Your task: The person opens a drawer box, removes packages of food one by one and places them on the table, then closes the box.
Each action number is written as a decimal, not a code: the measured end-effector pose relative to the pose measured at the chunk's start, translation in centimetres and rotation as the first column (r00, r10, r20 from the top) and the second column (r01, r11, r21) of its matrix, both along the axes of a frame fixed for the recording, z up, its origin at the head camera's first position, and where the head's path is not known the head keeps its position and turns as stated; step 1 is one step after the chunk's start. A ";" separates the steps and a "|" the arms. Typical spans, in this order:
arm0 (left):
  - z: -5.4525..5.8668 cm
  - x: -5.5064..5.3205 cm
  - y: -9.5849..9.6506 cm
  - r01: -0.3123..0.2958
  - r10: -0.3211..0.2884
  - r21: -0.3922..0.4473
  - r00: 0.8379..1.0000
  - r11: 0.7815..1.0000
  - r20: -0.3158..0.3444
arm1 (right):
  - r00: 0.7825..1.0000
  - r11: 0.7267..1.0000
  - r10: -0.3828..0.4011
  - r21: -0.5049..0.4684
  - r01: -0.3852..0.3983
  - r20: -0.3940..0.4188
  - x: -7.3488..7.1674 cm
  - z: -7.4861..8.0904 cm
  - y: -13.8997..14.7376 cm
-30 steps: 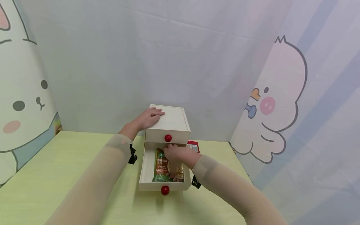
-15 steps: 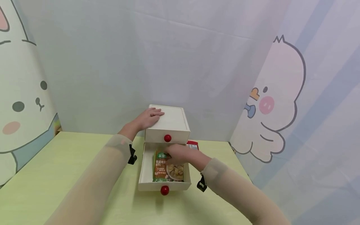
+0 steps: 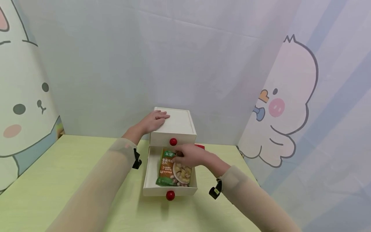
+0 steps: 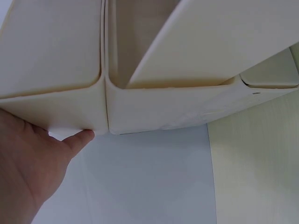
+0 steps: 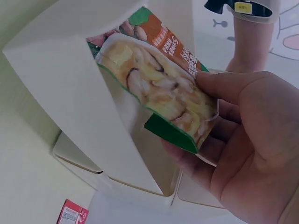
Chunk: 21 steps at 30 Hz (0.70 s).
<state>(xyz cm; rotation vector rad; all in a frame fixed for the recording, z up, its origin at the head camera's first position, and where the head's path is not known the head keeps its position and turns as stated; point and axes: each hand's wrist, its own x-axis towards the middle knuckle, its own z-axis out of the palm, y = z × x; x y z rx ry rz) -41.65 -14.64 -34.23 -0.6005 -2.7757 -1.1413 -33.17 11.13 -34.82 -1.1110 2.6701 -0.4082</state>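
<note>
A small white two-tier drawer cabinet (image 3: 178, 121) stands on the table, its lower drawer (image 3: 153, 192) pulled out. My left hand (image 3: 151, 122) lies on the cabinet's top left edge with fingers extended; its thumb (image 4: 81, 140) touches the side in the left wrist view. In the drawer, my right hand (image 3: 190, 156) pinches the far right part of a brown and green soup-mix packet (image 3: 167, 170). The right wrist view shows the thumb on the printed face of the packet (image 5: 159, 86) and fingers behind it. The packet's far end looks raised, its near end close to the drawer front.
A red packet (image 3: 200, 147) with a white label lies on the table right of the cabinet, partly hidden by my right hand. The upper drawer, with a red knob (image 3: 173, 141), is closed. A cartoon-printed curtain (image 3: 185, 64) hangs behind the table (image 3: 95, 151).
My right hand has drawn back from deep in the drawer and now grips the packet, whose far end has come up and tilted. My left hand has stayed on the cabinet top.
</note>
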 end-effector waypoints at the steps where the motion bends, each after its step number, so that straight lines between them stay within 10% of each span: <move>1: 0.0 0.0 0.0 0.001 -0.001 0.000 1.000 1.000 -0.001 | 1.000 1.000 -0.002 -0.025 0.002 0.010 0.1 0.3 0.2; 21: 0.1 0.1 0.3 0.002 -0.002 0.007 1.000 1.000 0.000 | 0.981 0.947 -0.078 -0.294 0.129 0.178 0.1 2.5 6.9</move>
